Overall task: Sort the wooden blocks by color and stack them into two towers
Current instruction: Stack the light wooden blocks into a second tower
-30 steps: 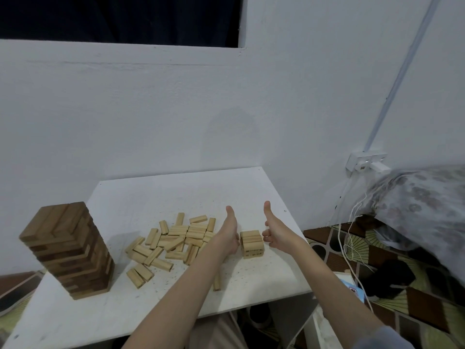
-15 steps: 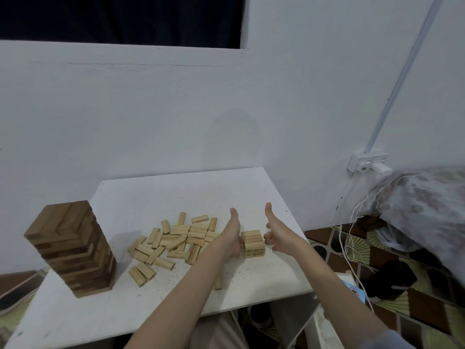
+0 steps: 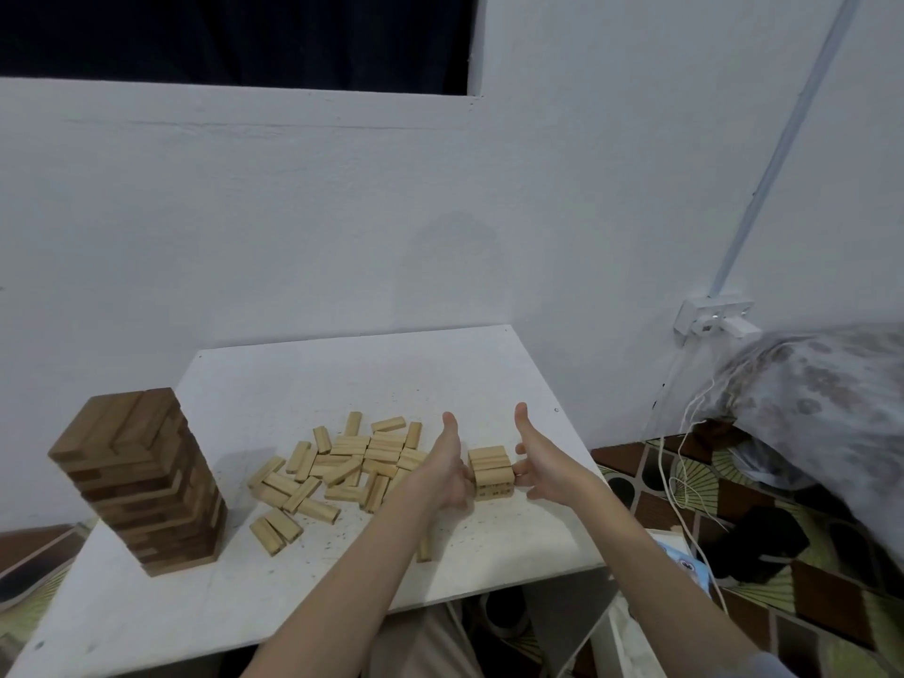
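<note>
A tall tower of dark brown blocks (image 3: 142,486) stands at the table's left. Several loose light blocks (image 3: 352,467) lie scattered mid-table. To their right sits a low stack of light blocks (image 3: 490,469), two layers high. My left hand (image 3: 442,472) is against the stack's left side and my right hand (image 3: 543,462) against its right side. Both thumbs point up, and the fingertips touch the stack's sides. One light block (image 3: 423,550) lies partly hidden under my left forearm.
The white table (image 3: 342,374) stands against a white wall, its right edge just beyond the small stack. A wall socket (image 3: 709,318) with white cables (image 3: 680,457) and patterned bedding (image 3: 822,408) are to the right. A blue-and-white box (image 3: 685,565) lies on the floor mat.
Both hands stay on either side of the small light stack and have closed in slightly, fingertips now against its sides. The blocks have not moved.
</note>
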Demonstrator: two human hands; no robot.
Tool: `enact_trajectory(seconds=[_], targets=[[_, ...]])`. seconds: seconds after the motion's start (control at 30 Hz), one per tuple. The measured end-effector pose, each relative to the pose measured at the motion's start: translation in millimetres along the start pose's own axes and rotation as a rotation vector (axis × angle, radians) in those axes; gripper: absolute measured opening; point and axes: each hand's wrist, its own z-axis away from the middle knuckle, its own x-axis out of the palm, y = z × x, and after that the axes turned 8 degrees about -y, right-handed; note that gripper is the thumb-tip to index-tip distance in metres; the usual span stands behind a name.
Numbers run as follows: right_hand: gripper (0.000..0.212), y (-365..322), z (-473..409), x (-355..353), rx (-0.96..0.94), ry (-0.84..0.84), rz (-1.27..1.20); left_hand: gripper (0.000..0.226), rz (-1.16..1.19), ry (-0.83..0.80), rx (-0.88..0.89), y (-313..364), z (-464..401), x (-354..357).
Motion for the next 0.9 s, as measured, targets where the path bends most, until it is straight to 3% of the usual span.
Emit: enact_trajectory(seconds=[0.1, 0.37, 0.9], targets=[[0.091, -1, 1, 1, -0.002, 0.005, 0.003, 0.087, -0.002, -0.039, -0.001, 1, 3, 2], [0.101, 4, -3, -5, 0.015, 0.064, -0.032, 0.09, 0.073, 0.037, 0.003, -3, -6, -6], [0.101, 4, -3, -2, 0.042, 0.006, -0.074, 0.093, 0.068, 0.014, -0.016, -10, -27, -11]])
